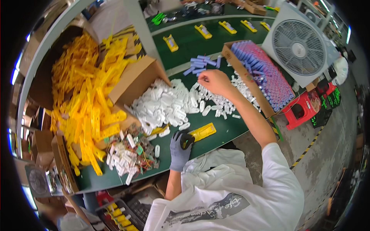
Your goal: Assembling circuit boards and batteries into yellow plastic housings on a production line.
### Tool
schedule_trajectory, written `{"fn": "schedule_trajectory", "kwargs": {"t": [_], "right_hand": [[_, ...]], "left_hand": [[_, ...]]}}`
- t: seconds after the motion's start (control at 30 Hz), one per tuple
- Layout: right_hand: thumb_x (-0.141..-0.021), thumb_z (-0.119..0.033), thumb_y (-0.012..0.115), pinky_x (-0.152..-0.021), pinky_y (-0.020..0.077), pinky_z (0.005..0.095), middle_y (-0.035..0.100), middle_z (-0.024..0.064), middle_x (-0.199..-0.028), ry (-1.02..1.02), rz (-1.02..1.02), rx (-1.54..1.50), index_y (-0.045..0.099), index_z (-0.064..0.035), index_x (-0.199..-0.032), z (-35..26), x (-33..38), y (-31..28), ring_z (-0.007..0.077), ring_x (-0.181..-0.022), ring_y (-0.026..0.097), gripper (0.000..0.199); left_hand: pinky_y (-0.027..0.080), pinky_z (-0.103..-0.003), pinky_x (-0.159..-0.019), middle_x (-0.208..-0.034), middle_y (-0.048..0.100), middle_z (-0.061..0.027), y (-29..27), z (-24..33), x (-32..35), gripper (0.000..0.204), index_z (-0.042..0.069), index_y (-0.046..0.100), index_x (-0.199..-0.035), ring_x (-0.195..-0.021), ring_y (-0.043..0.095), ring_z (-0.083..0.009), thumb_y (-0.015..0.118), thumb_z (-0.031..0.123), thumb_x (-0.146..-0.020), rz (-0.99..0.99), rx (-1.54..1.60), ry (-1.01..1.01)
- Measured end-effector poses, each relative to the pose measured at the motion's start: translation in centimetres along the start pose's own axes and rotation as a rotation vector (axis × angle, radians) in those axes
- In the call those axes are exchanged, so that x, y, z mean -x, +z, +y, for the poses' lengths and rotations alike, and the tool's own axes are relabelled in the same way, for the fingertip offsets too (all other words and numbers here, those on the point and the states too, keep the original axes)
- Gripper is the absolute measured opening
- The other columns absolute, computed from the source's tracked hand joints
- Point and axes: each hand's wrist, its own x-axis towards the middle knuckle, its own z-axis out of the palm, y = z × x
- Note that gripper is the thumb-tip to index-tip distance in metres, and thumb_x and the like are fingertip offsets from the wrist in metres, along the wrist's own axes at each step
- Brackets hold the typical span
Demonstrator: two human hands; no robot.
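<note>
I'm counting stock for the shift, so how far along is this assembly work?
Done: several yellow cases lie spaced out on the far green belt. In hand: the gloved left hand rests on a dark part against a yellow case on the near table, while the bare right hand reaches into the white plastic pieces. Left: a big heap of yellow shells, the purple cells' box is full.

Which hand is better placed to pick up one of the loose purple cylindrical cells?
Right. The bare right hand reaches over the green table beside the loose purple cylindrical cells, while the grey-gloved left hand rests on the yellow plastic casing.
</note>
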Motion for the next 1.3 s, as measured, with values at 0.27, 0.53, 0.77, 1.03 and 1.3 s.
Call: {"fn": "schedule_trajectory", "kwargs": {"t": [0.27,0.53,0.77,1.03,1.3], "right_hand": [[-0.075,-0.012,0.062,-0.071,0.0521,0.0437,0.067,0.0127,-0.085,0.032,-0.153,0.383,0.067,-0.0047,-0.089,3.5,-6.0,6.4,0.0339,-0.082,0.065,0.017],[-0.082,-0.015,0.072,-0.067,0.0493,0.0298,0.067,0.0059,-0.082,0.223,0.001,-1.014,0.065,-0.0027,-0.094,-2.8,2.9,3.5,0.0143,-0.071,0.063,0.019],[-0.081,-0.022,0.072,-0.071,0.0476,0.0345,0.061,0.0045,-0.085,-0.242,-0.132,-0.433,0.068,-0.0096,-0.094,-3.6,13.6,5.5,0.0215,-0.079,0.06,0.018],[-0.082,-0.02,0.068,-0.07,0.0492,0.0365,0.058,0.0062,-0.097,-0.45,-0.12,-0.313,0.064,-0.0076,-0.099,-3.2,13.0,5.3,0.0258,-0.082,0.06,0.021],[-0.082,-0.018,0.068,-0.07,0.0489,0.0362,0.057,0.0045,-0.091,-0.491,-0.127,-0.267,0.062,-0.0077,-0.097,-3.7,13.4,4.5,0.0243,-0.082,0.059,0.02]], "left_hand": [[0.043,-0.042,-0.086,-0.101,0.061,-0.0155,0.2,-1.0,0.3,0.016,0.005,0.059,-0.085,-0.098,0.055,-0.0354,0.065,0.0,-0.07,-0.041,0.015,-0.024],[0.043,-0.044,-0.084,-0.099,0.06,-0.0166,-0.9,-0.2,0.1,0.02,0.002,0.057,-0.087,-0.094,0.054,-0.0378,0.066,0.001,-0.07,-0.017,-0.054,-0.014],[0.04,-0.046,-0.085,-0.102,0.059,-0.015,-0.2,-0.5,0.0,0.026,0.002,0.056,-0.091,-0.097,0.052,-0.0375,0.063,-0.003,-0.068,-0.044,-0.061,-0.001],[0.04,-0.046,-0.086,-0.1,0.059,-0.0155,-0.3,0.0,-0.1,0.028,0.002,0.055,-0.093,-0.096,0.051,-0.0384,0.062,-0.003,-0.066,-0.06,-0.053,-0.049],[0.039,-0.044,-0.087,-0.103,0.06,-0.0146,-0.1,-0.4,0.2,0.023,0.006,0.056,-0.09,-0.098,0.053,-0.0365,0.064,0.001,-0.07,-0.053,-0.098,0.035]]}}
